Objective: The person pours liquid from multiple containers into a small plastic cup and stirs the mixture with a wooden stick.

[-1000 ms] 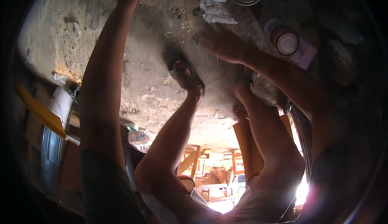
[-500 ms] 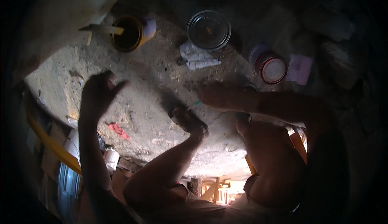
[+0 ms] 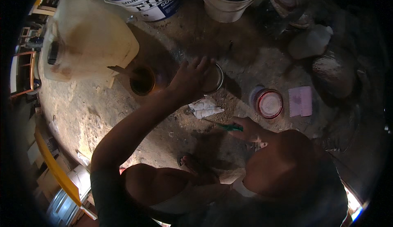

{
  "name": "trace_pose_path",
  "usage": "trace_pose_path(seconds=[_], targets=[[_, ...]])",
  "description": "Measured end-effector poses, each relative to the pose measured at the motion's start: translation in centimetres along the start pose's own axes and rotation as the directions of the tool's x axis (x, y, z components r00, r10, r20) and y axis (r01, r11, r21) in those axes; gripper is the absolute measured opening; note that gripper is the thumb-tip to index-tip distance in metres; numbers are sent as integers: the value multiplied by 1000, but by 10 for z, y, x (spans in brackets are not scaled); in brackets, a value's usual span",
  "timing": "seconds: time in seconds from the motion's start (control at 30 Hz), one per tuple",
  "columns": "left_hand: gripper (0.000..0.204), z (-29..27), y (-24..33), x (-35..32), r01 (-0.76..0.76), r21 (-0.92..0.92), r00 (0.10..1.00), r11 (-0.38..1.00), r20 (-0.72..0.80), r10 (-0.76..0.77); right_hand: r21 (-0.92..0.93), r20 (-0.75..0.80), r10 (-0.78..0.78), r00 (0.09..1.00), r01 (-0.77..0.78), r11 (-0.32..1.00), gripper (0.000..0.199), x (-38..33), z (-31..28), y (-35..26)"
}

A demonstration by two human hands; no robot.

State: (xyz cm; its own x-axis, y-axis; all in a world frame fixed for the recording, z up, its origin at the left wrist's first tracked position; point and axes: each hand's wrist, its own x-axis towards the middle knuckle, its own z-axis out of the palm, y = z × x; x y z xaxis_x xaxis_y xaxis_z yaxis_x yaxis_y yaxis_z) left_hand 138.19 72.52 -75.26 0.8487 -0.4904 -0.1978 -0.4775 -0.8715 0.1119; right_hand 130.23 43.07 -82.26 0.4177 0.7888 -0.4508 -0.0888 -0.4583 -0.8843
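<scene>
My left hand point(image 3: 193, 79) reaches over a round metal can point(image 3: 220, 79), its fingers spread across the lid's left side and hiding much of it. In my right hand point(image 3: 250, 129) is a screwdriver point(image 3: 230, 126) with a green handle, its thin shaft pointing left toward a crumpled white cloth point(image 3: 206, 107). The cloth lies on the ground just below the can. An open can point(image 3: 142, 81) with dark yellowish contents stands left of my left hand, a flat stick point(image 3: 118, 69) lying across its rim. Right of the metal can stands a red-rimmed can point(image 3: 270, 104).
A pink sheet point(image 3: 300, 101) lies beside the red-rimmed can. A large yellowish plastic jerrycan point(image 3: 94, 42) is at the left. Farther back stand a blue-and-white bucket point(image 3: 151, 2) and a white bucket point(image 3: 225, 8). A pale plastic container point(image 3: 311, 42) lies at the right.
My left hand has moved right and forward onto the metal can. The green-handled screwdriver now shows clearly in my right hand. The view has shifted, bringing the buckets into sight.
</scene>
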Motion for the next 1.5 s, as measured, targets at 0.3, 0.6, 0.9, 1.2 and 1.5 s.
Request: trace_pose_path(seconds=[0.3, 0.6, 0.9, 1.2, 1.5], targets=[[98, -10, 8, 26, -88, 48, 996, 995, 10, 88, 434, -399, 143, 906, 49, 900, 29, -26, 10, 7], [106, -4, -2, 24, -86, -65, 990, 994, 104, 92, 452, -375, 263, 889, -73, 889, 21, -11, 10, -32], [103, -12, -4, 26, -97, -79, 979, 992, 171, 109, 809, -138, 260, 956, -43, 586, 21, -7, 4, -31], [104, -22, -7, 30, -117, -133, 974, 984, 179, 140, -79, -609, 70, 790, -148, 986, 37, 7, 17, 8], [97, -30, -49, 48, -48, -544, 917, 838, 307, 252, -32, -570, 111, 814, -157, 987, 34, 3, 22, 0]])
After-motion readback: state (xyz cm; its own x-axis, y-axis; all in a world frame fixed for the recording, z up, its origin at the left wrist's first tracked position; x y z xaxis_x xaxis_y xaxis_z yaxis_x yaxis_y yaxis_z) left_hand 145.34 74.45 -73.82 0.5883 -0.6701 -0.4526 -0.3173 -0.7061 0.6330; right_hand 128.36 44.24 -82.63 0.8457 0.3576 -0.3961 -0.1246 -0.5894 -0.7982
